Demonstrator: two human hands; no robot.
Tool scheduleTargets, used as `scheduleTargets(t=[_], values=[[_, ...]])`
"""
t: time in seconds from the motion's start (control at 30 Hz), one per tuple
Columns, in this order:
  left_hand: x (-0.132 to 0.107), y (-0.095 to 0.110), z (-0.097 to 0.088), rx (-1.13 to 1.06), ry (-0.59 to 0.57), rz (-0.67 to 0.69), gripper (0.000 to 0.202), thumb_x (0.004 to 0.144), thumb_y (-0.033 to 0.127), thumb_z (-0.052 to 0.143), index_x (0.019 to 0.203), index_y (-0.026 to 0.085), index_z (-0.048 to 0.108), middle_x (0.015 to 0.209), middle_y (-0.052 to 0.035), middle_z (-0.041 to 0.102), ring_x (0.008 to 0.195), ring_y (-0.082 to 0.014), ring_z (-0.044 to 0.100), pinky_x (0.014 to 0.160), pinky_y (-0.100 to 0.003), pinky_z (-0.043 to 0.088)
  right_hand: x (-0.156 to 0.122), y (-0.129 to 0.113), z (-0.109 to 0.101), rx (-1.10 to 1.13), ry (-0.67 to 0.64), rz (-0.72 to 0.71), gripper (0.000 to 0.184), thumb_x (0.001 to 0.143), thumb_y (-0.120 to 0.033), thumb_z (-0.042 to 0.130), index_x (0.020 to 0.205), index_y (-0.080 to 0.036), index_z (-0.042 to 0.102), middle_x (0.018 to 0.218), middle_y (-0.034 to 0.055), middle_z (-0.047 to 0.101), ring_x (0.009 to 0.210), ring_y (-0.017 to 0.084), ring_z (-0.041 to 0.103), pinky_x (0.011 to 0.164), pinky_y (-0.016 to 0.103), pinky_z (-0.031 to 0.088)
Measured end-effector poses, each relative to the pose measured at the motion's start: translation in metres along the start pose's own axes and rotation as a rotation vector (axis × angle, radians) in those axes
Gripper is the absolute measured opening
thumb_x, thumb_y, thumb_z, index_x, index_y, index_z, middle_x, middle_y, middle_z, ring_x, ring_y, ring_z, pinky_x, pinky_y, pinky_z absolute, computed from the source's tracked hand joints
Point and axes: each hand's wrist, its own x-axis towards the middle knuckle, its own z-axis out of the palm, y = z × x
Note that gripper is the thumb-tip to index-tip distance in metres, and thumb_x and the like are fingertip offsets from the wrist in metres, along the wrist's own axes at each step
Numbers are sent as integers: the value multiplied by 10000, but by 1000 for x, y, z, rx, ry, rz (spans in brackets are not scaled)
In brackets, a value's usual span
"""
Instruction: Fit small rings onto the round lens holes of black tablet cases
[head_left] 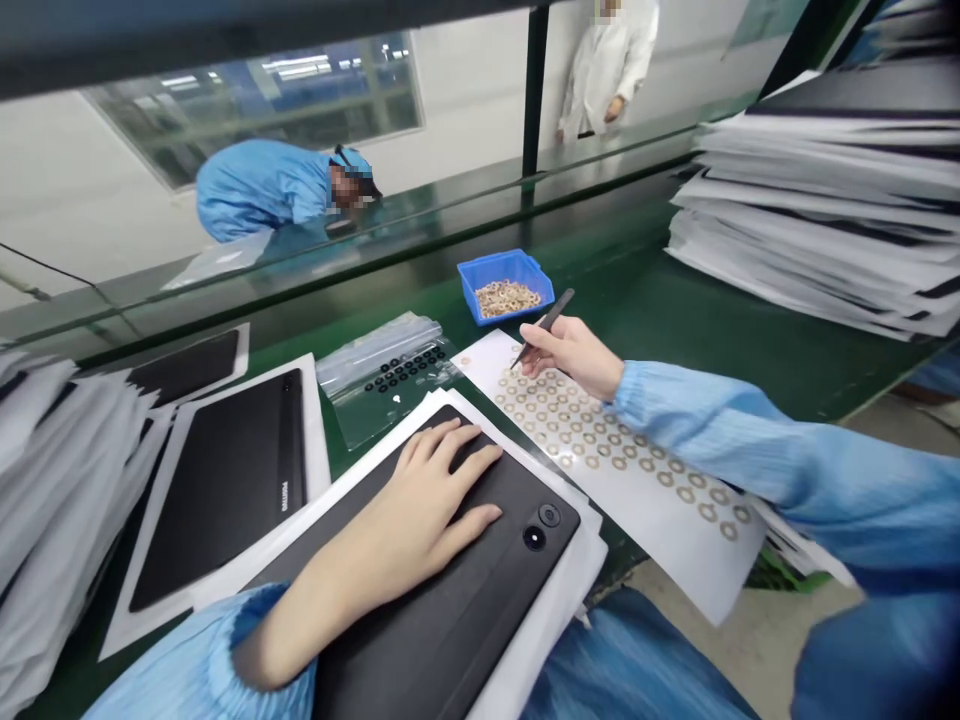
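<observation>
My left hand lies flat, fingers spread, on the black back of a tablet. Two round camera rings show at that tablet's right corner, and white sheets lie under it. In my right hand is a pair of dark tweezers, pinched with the tips pointing down. Those tips are at the upper part of a white sheet bearing rows of ring-shaped stickers; whether they grip a ring I cannot tell. Beside the sheet, several black rings sit on a clear plastic bag.
A blue bin of small tan rings stands behind the sheet. Another tablet lies at left, near a stack of white sleeves. A tall stack rises at right. Two people are beyond the green bench.
</observation>
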Motion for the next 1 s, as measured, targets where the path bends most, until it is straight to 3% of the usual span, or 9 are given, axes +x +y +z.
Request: scheduleTargets(t=[0.1,0.17,0.3,0.53,0.77,1.0], values=[[0,-2,1,10,15,18,421,918,370,427,1310,215,408,1353,-89,379,1282,-261,286,1057,-442,292,-47,-22,4,119,-260,39,350,751,-458,647,730,-147,488,577,14,612,462,123,601,438,230,516],[-1,-2,1,-1,39,39,382,922,345,425,1275,201,440,1338,-88,393,1274,-243,302,1056,-409,305,-77,-26,9,167,-372,143,373,741,-488,638,747,-157,466,547,-5,599,428,123,594,389,215,500],[-6,5,0,-52,21,132,294,931,275,402,1210,222,480,1302,-67,428,1262,-207,331,1048,-355,335,-112,-13,16,236,-302,220,342,780,-490,582,765,-197,408,503,-36,578,404,121,583,350,205,487],[-9,14,-3,-24,-64,221,323,915,277,432,1227,330,493,1313,-39,420,1299,-255,283,1055,-442,319,-117,-6,17,251,-208,192,299,811,-456,553,780,-215,380,443,-74,524,338,100,533,324,191,463],[-9,13,-5,-61,-100,240,337,924,208,424,1245,298,472,1316,-60,378,1314,-265,226,1046,-500,305,-120,-3,17,203,-209,147,248,866,-399,499,805,-201,362,435,-77,526,331,89,525,327,172,444],[-9,13,-4,-58,-98,244,335,931,208,413,1252,294,457,1319,-57,365,1320,-255,203,1055,-491,297,-120,-2,18,182,-206,120,230,881,-397,472,806,-207,367,431,-76,530,328,82,523,329,160,435]])
